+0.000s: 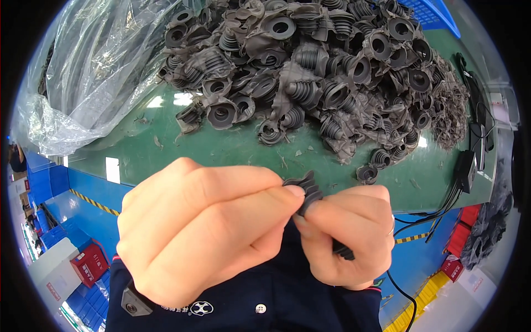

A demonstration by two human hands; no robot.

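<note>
A dark grey ribbed rubber bellows (311, 192) is held between my two hands, just over the near edge of the green table (204, 155). My left hand (204, 227) pinches its upper left rim between thumb and finger. The fingers of my right hand (354, 229) are curled closed around its lower right side. Another ribbed rubber stretch (343, 250) shows under the curled right fingers; whether it belongs to the same bellows cannot be seen. Beyond my hands lies a big heap of rubber bellows (304, 91), many with thin ragged flash around them.
A clear plastic bag (99, 77) covers the table's far left. Shredded rubber scraps (451, 113) lie right of the heap, near a blue basket (437, 14). Along the right edge are a black box-shaped device (466, 170) and cables. Single bellows (366, 174) lie close to my right hand.
</note>
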